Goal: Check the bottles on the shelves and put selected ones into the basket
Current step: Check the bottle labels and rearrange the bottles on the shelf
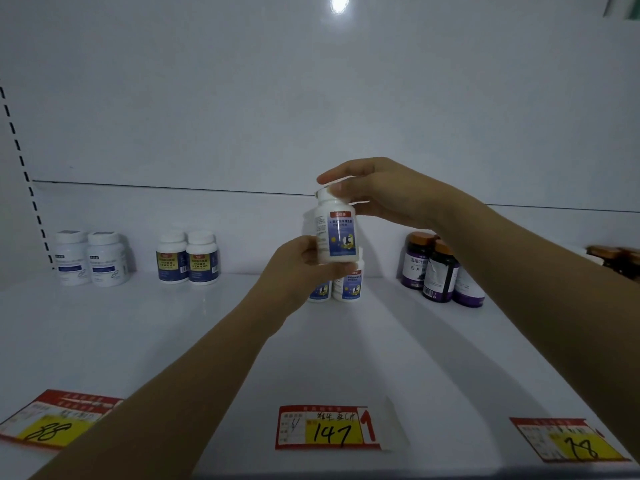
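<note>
I hold a white bottle [335,233] with a blue label and a red tag upright above the white shelf [173,341]. My left hand [298,268] grips its base from below. My right hand [377,194] holds its cap from above, fingers curled over it. Behind and below it, two matching white bottles [346,287] stand on the shelf, partly hidden by my left hand. No basket is in view.
Two white bottles [91,259] stand far left, two blue-and-yellow labelled ones [188,258] beside them, dark purple bottles [440,271] at right, brown-capped ones [620,259] at the far right edge. Price tags 88 [52,422], 147 [329,429] and 78 [568,441] lie along the front edge.
</note>
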